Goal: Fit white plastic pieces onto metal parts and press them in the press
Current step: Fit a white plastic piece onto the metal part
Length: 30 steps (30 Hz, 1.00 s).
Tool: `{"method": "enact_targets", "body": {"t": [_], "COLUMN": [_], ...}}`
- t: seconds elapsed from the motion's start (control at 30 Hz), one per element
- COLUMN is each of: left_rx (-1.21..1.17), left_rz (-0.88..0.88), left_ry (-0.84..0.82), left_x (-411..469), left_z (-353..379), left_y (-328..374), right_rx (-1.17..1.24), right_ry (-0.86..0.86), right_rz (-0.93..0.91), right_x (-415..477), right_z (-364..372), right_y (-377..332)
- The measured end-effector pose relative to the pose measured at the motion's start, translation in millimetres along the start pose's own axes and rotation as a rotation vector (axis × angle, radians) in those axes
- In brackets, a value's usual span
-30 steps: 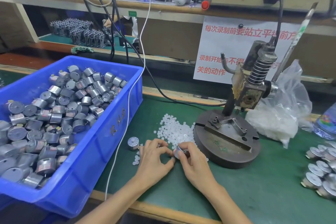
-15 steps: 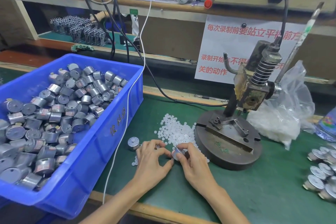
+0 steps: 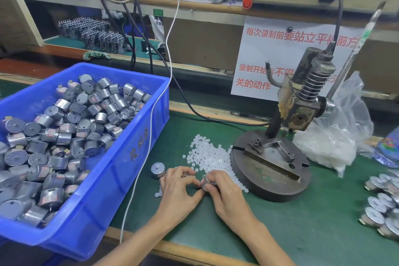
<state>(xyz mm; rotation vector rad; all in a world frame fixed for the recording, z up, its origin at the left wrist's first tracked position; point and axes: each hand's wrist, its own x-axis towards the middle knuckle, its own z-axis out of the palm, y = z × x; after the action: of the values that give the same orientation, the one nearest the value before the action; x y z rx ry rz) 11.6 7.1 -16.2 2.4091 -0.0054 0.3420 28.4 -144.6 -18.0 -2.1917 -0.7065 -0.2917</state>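
My right hand (image 3: 224, 194) grips a small silver metal part (image 3: 206, 182) low over the green mat. My left hand (image 3: 179, 190) meets it fingertip to fingertip, fingers curled and pinching at the part; any white piece between them is hidden. A heap of small white plastic pieces (image 3: 207, 155) lies just behind my hands. One loose metal part (image 3: 158, 169) stands left of my left hand. The hand press (image 3: 302, 101) rises to the right on its round base (image 3: 272, 170), and nothing sits in its fixture.
A blue bin (image 3: 121, 157) full of metal parts fills the left. A white cable (image 3: 149, 127) runs over its edge. A clear bag of white pieces (image 3: 332, 144) sits behind the press. Several metal parts (image 3: 382, 203) lie at the far right. A shelf runs along the back.
Both hands stay together over the metal part, with small finger movements only. The view has shifted slightly.
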Motion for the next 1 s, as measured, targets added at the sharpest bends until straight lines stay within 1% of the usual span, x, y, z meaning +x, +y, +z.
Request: {"method": "enact_targets", "body": {"t": [0.33,0.5,1.0], "left_rx": [-0.009,-0.01,-0.022], "left_rz": [0.015,0.014,0.01], "left_ry": [-0.015,-0.007,-0.013], "left_x": [-0.1,0.3,-0.1], "left_z": [-1.0,-0.4,-0.6], "left_y": [2.3,2.1,2.2], "right_rx": [0.047,0.017,0.058], "right_ry": [0.051,0.045,0.065], "right_rz": [0.069,0.037,0.079], "right_x": [0.8,-0.2,4.0], "right_z": [-0.6,1.9,4.7], "right_y": [2.7,3.8,7.1]}}
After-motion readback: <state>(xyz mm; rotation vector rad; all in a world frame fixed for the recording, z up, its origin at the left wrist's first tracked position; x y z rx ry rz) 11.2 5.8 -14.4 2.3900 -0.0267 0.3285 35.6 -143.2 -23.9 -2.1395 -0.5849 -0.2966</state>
